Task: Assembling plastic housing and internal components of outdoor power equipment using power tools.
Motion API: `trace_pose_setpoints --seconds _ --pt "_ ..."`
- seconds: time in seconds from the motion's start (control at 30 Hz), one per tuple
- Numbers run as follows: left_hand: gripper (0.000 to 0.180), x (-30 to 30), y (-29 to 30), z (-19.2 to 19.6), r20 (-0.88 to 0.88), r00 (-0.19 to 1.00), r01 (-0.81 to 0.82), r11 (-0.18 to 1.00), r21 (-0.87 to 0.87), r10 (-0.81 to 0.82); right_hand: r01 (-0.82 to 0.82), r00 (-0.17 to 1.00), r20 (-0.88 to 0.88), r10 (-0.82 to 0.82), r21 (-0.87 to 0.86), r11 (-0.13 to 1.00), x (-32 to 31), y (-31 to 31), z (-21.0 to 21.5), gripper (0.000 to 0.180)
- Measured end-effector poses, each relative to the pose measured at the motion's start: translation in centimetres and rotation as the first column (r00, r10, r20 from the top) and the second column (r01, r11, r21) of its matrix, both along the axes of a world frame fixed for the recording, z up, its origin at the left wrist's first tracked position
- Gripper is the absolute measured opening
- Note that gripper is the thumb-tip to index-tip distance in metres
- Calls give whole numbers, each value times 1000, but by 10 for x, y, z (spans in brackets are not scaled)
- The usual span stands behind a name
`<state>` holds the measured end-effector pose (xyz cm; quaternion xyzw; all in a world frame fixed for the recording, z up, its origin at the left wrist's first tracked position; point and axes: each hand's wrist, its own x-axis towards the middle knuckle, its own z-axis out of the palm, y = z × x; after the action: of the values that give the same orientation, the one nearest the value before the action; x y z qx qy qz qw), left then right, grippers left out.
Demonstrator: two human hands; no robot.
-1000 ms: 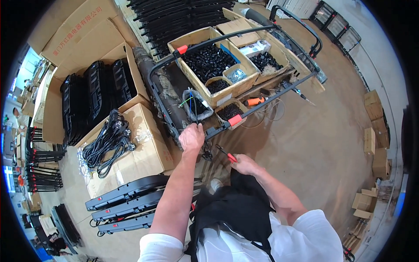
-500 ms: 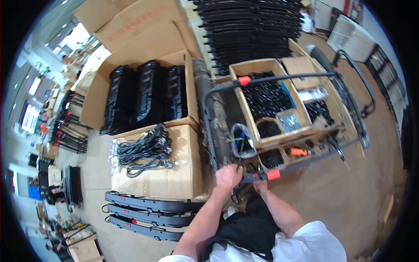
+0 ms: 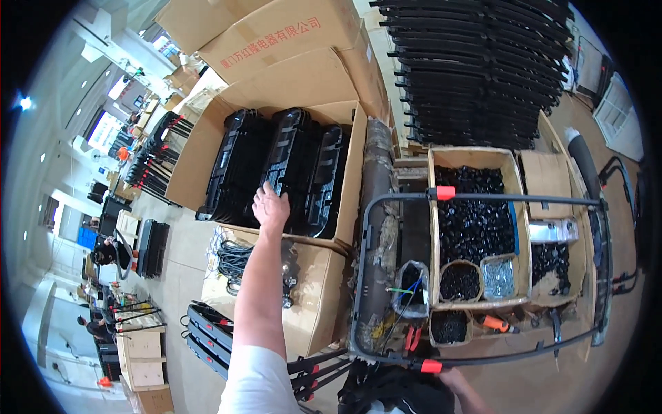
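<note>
My left hand [image 3: 270, 205] is over the open cardboard box [image 3: 352, 148], fingers apart and holding nothing. It is at the near edge of the long black plastic housings [image 3: 283, 152] standing in that box; whether it touches them I cannot tell. A black tubular frame [image 3: 510, 198] with red clips [image 3: 432, 366] lies across the parts trays on my right. My right hand [image 3: 452, 379] is at the near bar of that frame, just right of a red clip. Its fingers are hidden, so their grip cannot be made out.
Coiled black cables [image 3: 238, 262] lie on a closed carton [image 3: 310, 303]. Wooden trays [image 3: 479, 303] hold small black parts, with a clear bag [image 3: 412, 310], red-handled pliers [image 3: 414, 338] and an orange-handled tool [image 3: 500, 323] nearby. A tall stack of black bars [image 3: 483, 76] stands behind.
My left hand has left the frame's near left corner and reached forward and left to the box of housings. My right hand stays by the near bar. The view has shifted left.
</note>
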<state>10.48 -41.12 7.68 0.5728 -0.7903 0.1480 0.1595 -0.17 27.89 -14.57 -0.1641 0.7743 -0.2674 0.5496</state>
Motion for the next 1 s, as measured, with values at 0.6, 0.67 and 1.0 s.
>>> trace_pose_setpoints --seconds 0.6,0.67,1.0 --pt "45 8 188 72 -929 329 241 936 257 170 -157 960 -279 -16 -585 795 -133 -217 260 36" --pt "49 17 256 25 -927 246 321 878 355 285 -81 995 -97 22 -668 739 -114 -262 235 51" --pt "60 90 362 -89 -838 71 490 713 502 542 3 944 -256 -207 -622 783 -10 -269 143 37"
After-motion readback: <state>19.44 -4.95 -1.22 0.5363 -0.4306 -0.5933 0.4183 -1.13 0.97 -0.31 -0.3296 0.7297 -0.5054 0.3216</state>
